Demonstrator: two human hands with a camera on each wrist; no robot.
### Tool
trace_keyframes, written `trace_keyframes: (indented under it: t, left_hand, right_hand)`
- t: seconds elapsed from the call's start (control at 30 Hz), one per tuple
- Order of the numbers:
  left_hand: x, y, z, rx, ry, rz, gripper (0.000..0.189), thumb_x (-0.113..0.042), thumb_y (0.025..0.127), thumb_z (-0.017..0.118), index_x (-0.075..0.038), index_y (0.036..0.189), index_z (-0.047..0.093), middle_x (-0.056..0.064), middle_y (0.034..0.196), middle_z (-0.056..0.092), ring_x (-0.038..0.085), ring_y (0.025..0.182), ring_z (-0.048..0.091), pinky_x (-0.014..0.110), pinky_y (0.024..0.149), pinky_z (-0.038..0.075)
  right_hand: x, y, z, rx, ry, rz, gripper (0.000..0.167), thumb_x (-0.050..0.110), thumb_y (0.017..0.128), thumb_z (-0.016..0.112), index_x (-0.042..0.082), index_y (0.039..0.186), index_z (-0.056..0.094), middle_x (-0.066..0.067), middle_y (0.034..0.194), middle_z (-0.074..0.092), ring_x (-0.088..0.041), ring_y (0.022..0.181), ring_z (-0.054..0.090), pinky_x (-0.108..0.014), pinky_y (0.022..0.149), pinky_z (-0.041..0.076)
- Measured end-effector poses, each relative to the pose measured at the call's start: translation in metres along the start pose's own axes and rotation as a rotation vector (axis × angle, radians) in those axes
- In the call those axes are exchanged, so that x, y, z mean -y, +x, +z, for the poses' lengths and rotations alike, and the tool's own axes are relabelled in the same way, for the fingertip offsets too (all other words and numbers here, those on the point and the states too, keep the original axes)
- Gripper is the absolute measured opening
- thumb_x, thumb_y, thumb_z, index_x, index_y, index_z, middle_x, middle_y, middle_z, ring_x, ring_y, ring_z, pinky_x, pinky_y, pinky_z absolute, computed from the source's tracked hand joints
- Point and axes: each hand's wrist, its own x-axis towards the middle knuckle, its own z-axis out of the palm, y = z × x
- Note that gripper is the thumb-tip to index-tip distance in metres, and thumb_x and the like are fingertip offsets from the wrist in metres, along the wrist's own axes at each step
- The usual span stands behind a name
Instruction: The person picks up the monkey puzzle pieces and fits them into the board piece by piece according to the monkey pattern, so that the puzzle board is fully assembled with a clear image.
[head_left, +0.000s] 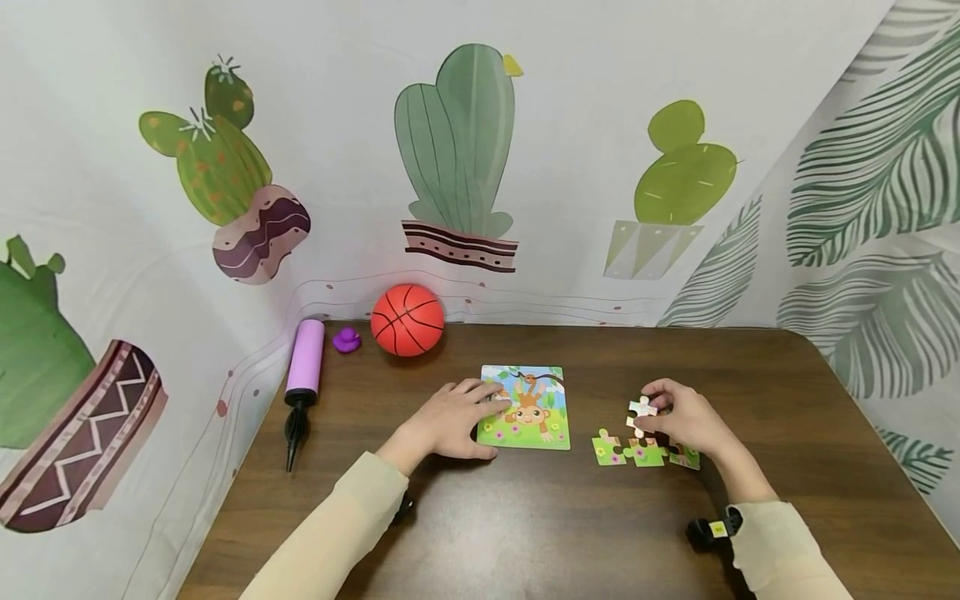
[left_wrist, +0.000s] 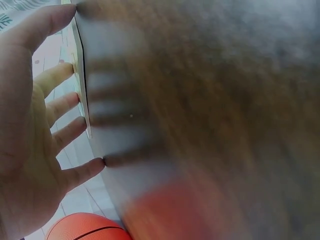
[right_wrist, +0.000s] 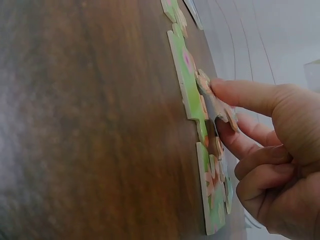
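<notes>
A flat square monkey picture (head_left: 528, 425) lies near the middle of the table. My left hand (head_left: 459, 417) rests with spread fingers over its left side; in the left wrist view the fingertips (left_wrist: 82, 122) reach down to the picture's edge and the tabletop. Further right, my right hand (head_left: 686, 417) pinches a jigsaw puzzle piece (head_left: 642, 408) between thumb and fingers. In the right wrist view that tilted piece (right_wrist: 216, 102) is held just above several loose green puzzle pieces (right_wrist: 182, 75). Some of those, such as a corner piece (head_left: 611, 451), lie below the right hand, which partly hides others.
A red basketball (head_left: 407, 320), a purple rubber duck (head_left: 347, 340) and a pink hand pump (head_left: 306, 358) with a black nozzle stand at the back left. Behind the wooden table (head_left: 525, 533) hangs a white cloth (head_left: 570, 167) printed with cacti and leaves.
</notes>
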Motion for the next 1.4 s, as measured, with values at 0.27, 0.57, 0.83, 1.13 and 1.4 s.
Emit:
trace_keyframes:
  t: [0.27, 0.57, 0.83, 1.13, 1.4]
  left_hand:
    - [0.001, 0.002, 0.001, -0.003, 0.01, 0.002, 0.08, -0.068, 0.089, 0.064, -0.037, 0.16, 0.042, -0.006, 0.165, 0.034, 0.021, 0.148, 0.03, 0.055, 0.115, 0.032]
    - [0.002, 0.001, 0.0, -0.01, 0.016, 0.017, 0.078, -0.069, 0.09, 0.063, -0.04, 0.159, 0.043, -0.004, 0.164, 0.035, 0.023, 0.147, 0.031, 0.058, 0.113, 0.034]
    - [0.002, 0.001, 0.0, -0.02, 0.024, 0.022, 0.077, -0.069, 0.09, 0.063, -0.041, 0.158, 0.043, -0.003, 0.164, 0.035, 0.024, 0.146, 0.032, 0.058, 0.112, 0.035]
    - [0.001, 0.0, -0.003, -0.002, 0.008, 0.016, 0.077, -0.068, 0.091, 0.062, -0.039, 0.159, 0.043, -0.005, 0.165, 0.035, 0.022, 0.149, 0.031, 0.057, 0.115, 0.032]
    - [0.003, -0.001, -0.005, 0.0, -0.002, 0.013, 0.079, -0.068, 0.091, 0.063, -0.034, 0.159, 0.044, -0.006, 0.166, 0.034, 0.022, 0.151, 0.03, 0.059, 0.117, 0.03]
  right_hand:
    - [-0.005, 0.001, 0.0, -0.025, 0.001, -0.065, 0.031, 0.021, 0.099, 0.074, 0.001, 0.122, 0.069, -0.008, 0.094, 0.067, -0.017, 0.057, 0.053, -0.032, 0.05, 0.046]
    - [0.001, 0.0, -0.008, -0.071, 0.101, -0.024, 0.03, 0.021, 0.101, 0.07, -0.004, 0.117, 0.069, -0.012, 0.097, 0.074, -0.022, 0.074, 0.064, -0.032, 0.056, 0.048]
    - [0.013, 0.003, -0.008, -0.112, 0.163, 0.016, 0.038, 0.031, 0.102, 0.07, -0.003, 0.119, 0.068, -0.013, 0.103, 0.075, -0.022, 0.082, 0.065, -0.032, 0.063, 0.05]
    - [0.035, 0.011, 0.01, -0.12, 0.286, 0.054, 0.039, 0.033, 0.1, 0.072, -0.001, 0.119, 0.07, -0.012, 0.107, 0.076, -0.005, 0.069, 0.056, -0.026, 0.062, 0.048]
    - [0.053, 0.022, 0.033, -0.121, 0.365, 0.028, 0.035, 0.028, 0.099, 0.074, -0.002, 0.117, 0.072, -0.009, 0.105, 0.077, -0.017, 0.097, 0.071, -0.038, 0.093, 0.051]
